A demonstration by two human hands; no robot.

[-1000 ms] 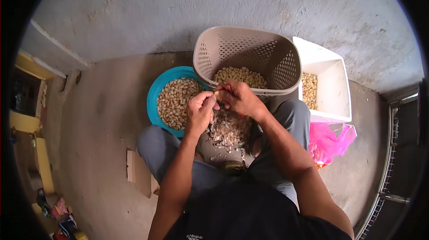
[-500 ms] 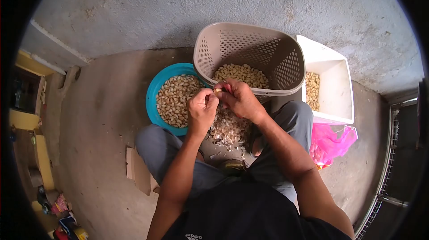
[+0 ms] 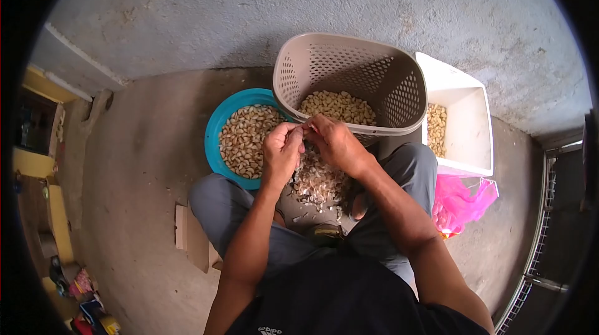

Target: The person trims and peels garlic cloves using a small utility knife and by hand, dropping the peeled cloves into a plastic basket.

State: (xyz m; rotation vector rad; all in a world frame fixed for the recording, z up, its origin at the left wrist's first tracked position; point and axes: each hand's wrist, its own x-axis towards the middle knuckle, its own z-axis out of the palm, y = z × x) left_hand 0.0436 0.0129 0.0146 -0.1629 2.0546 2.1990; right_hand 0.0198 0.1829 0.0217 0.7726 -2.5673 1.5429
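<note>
My left hand (image 3: 282, 150) and my right hand (image 3: 336, 143) meet fingertip to fingertip above the peel pile, near the basket's front rim. Both are closed in a pinch. A garlic clove showed between them a moment earlier; the fingers now cover it. Something red was partly visible in my right hand before, but its shape is hidden now. Left of my hands, a turquoise basin (image 3: 214, 156) holds unpeeled garlic cloves (image 3: 244, 138). Beyond them, pale peeled cloves (image 3: 340, 106) lie in a beige perforated basket (image 3: 349, 45). Loose garlic skins (image 3: 319, 182) are heaped below my hands.
A white foam box (image 3: 465, 129) with more pale cloves (image 3: 436, 128) stands right of the basket. A pink bag (image 3: 465, 201) lies in front of it. Cardboard (image 3: 196, 241) sits by my left knee. A rough wall (image 3: 249, 10) rises behind the containers.
My fingertips have drawn closer together, and my right hand has turned slightly. The clove and the red thing seen between the fingers are now out of sight.
</note>
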